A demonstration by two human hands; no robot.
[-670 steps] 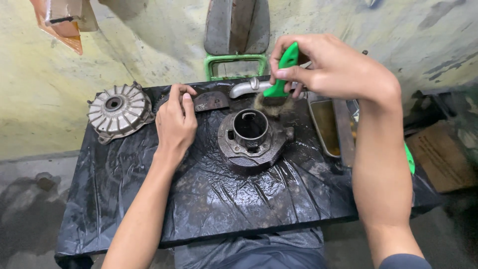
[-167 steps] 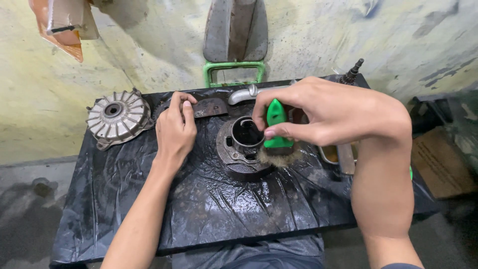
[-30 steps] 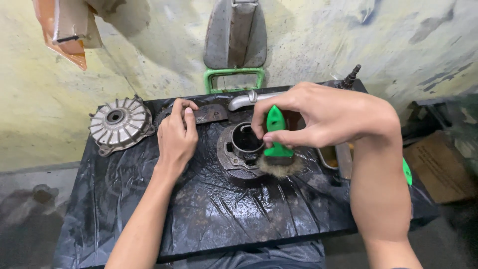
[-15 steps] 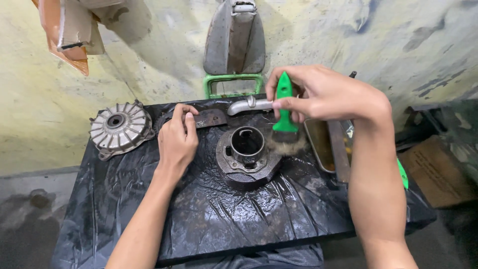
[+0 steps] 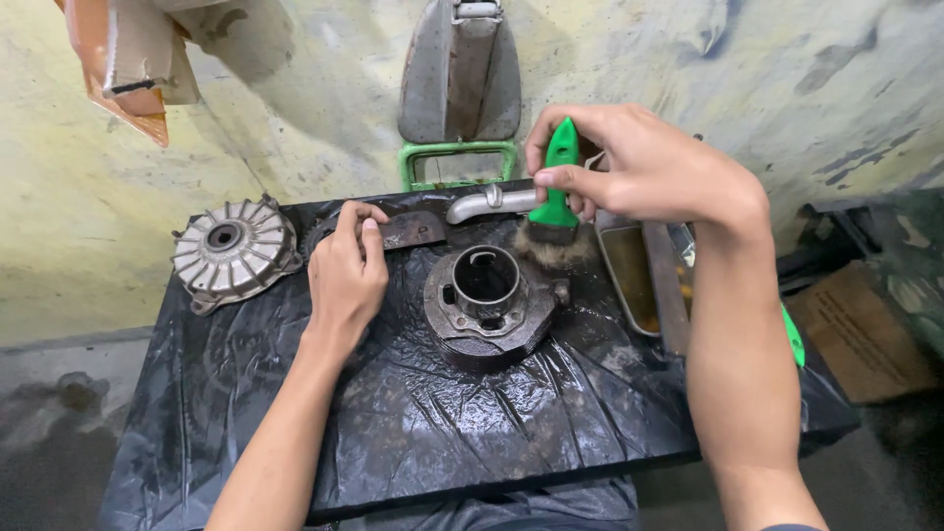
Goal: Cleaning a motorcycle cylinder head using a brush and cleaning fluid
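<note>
A finned, round metal hub (image 5: 232, 251) was seen lying at the far left of the surface (image 5: 413, 433), which was covered with wet black plastic sheeting; a curved grey metal pipe (image 5: 487, 204) was laid near the back edge, and a shallow metal tray (image 5: 639, 280) of brownish liquid was set along the right side. Behind the surface, a green metal frame (image 5: 458, 157) was stood against the stained yellowish wall (image 5: 295, 108) beneath an upright grey metal panel (image 5: 458, 74). A cardboard box (image 5: 865, 334) was left on the floor at the right, and an orange and white part (image 5: 123, 59) was hung at the upper left.
</note>
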